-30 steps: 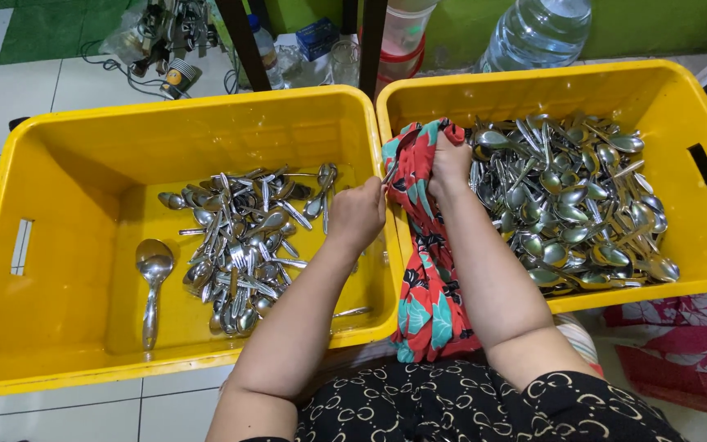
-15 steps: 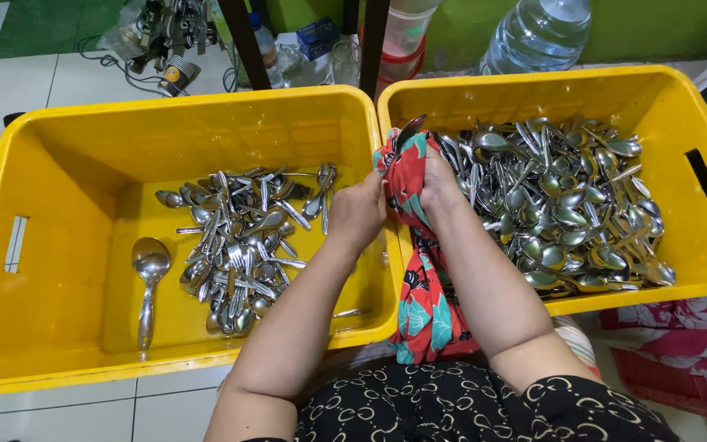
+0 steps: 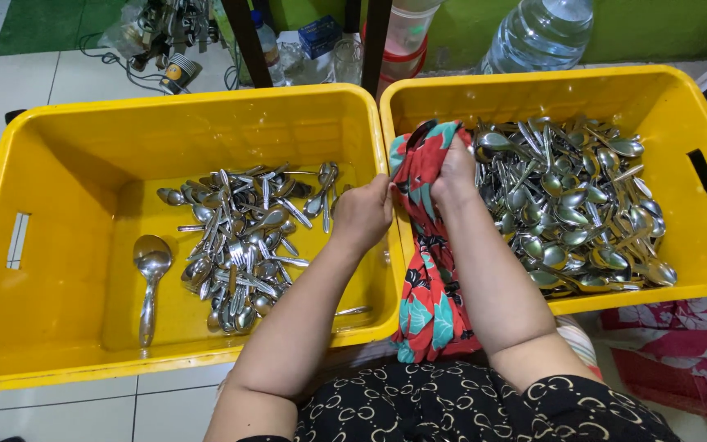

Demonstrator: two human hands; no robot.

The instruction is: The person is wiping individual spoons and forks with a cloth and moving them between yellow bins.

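Two yellow plastic crates stand side by side on the floor. The left crate [image 3: 59,164] holds a pile of spoons and forks [image 3: 243,237] and one large ladle [image 3: 150,274]. The right crate [image 3: 689,237] is heaped with metal spoons [image 3: 574,200]. A red floral cloth [image 3: 425,270] hangs over the rims between them. My right hand [image 3: 454,173] grips the top of the cloth, wrapped around a dark utensil end that pokes out. My left hand [image 3: 363,214] closes on the cloth's left edge, over the left crate's wall.
A large clear water bottle [image 3: 538,34] stands behind the right crate. Dark table legs [image 3: 247,41], cables and small containers [image 3: 407,29] lie behind the crates. A patterned red fabric [image 3: 673,344] lies at the lower right on the white tiled floor.
Both hands have shifted slightly on the cloth, the right hand turning around the wrapped utensil. The crates and cutlery have not moved.
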